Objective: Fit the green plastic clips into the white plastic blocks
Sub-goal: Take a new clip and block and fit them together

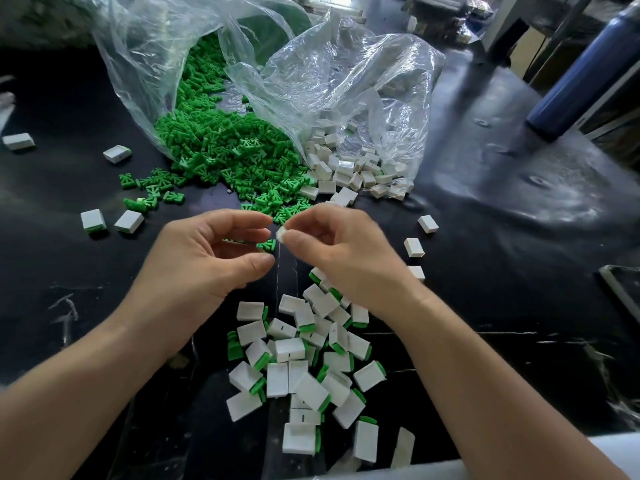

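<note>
right hand (346, 252) pinches white block (282, 234), left hand (201, 259) half-curled, grip on green clip (267, 244) at its 3 o'clock unclear; skewed push could jam

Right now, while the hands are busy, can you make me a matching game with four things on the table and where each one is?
Things:
1. green clips
2. blue bottle
3. single white block
4. finished blocks with green showing

Places:
A. heaped nearest the person, between the forearms
B. pinched in the right hand
C. spilling out of a clear bag
D. standing at the far right

Pairs: 1-C, 2-D, 3-B, 4-A
</note>
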### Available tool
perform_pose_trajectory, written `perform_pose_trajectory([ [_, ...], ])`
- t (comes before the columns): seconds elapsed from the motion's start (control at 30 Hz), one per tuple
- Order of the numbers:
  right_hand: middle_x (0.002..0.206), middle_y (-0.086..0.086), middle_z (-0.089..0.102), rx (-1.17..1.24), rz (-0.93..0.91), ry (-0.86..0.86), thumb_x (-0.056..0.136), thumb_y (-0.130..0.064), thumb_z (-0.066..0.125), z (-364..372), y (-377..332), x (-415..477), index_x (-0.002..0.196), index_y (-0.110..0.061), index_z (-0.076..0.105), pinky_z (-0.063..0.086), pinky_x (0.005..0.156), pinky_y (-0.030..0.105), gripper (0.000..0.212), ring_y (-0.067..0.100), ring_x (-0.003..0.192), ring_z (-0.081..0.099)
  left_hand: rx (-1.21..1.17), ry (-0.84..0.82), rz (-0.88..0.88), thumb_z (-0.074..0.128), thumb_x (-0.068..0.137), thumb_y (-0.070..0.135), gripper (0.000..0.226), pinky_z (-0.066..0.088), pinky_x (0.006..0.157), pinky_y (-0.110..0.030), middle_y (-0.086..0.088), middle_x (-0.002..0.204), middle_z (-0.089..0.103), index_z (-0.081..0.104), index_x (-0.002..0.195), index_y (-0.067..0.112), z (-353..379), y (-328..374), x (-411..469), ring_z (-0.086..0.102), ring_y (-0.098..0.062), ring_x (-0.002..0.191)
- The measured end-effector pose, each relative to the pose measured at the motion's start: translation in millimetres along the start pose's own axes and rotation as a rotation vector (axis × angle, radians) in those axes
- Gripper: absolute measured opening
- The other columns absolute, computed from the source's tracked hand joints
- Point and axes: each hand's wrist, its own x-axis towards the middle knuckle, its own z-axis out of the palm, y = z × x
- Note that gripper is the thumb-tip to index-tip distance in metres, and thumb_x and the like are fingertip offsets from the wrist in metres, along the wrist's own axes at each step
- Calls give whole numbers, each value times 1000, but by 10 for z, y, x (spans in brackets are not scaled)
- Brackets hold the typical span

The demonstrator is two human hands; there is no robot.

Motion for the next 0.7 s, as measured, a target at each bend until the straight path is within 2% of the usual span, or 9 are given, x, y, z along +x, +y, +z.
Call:
perform_pose_trajectory([
  [0.07,73,-10,62,46,-14,-42,86,-29,62,46,-48,-35,86,-24,66,48,68,23,7,4,69,56,-19,-29,14,73,64,10,26,49,51,-13,4,83,74,71,85,25,14,13,-8,66,-3,65],
  [0.17,76,9,67,105,-17,-30,91,-34,54,60,-84,-65,82,-12,68,51,73,46,27,26,74,61,-44,11,49,71,58,24,17,47,47,-13,3,72,73,71,75,21,22,51,-6,63,-1,58],
  [0.27,76,13,68,127,-8,15,91,-37,51,56,-78,-51,79,-6,68,49,74,53,37,32,78,61,-56,71,61,70,58,27,20,48,47,-14,3,70,72,69,75,18,11,51,3,63,-4,58],
  [0.33,78,15,67,93,-5,58,92,-36,51,59,-51,-39,83,-4,68,48,75,49,38,31,79,60,-70,101,53,69,60,25,18,49,47,-16,1,73,72,66,76,17,6,40,16,67,-8,61],
  [0.4,88,4,66,-99,-74,78,92,-33,51,67,-17,-32,94,-9,68,43,79,34,29,18,85,56,-122,136,33,68,62,23,15,49,46,-16,0,73,72,64,75,18,-3,30,33,68,-10,61],
  [0.47,114,-1,62,-324,-147,40,92,-32,52,101,-15,-31,112,-14,64,34,93,28,30,12,108,48,-159,158,19,68,61,22,14,48,45,-15,1,71,72,64,73,19,-19,31,43,67,-10,60],
  [0.53,134,-3,52,-421,-193,-60,92,-34,50,141,-20,-29,124,-16,58,26,106,32,37,13,127,37,-179,163,12,67,59,23,14,47,44,-15,3,69,71,64,72,20,-27,38,45,66,-8,58],
  [0.63,140,-7,46,-600,-266,-173,94,-38,46,172,-21,-35,125,-21,58,19,107,27,37,10,135,30,-192,168,1,67,58,22,15,47,43,-15,4,68,71,63,72,20,-28,39,46,66,-8,57],
  [0.7,132,-8,54,-665,-279,-158,94,-38,45,134,-17,-34,115,-23,64,20,100,27,33,9,129,38,-194,167,-4,67,59,21,15,47,43,-15,3,68,71,62,72,19,-22,39,46,67,-9,57],
])
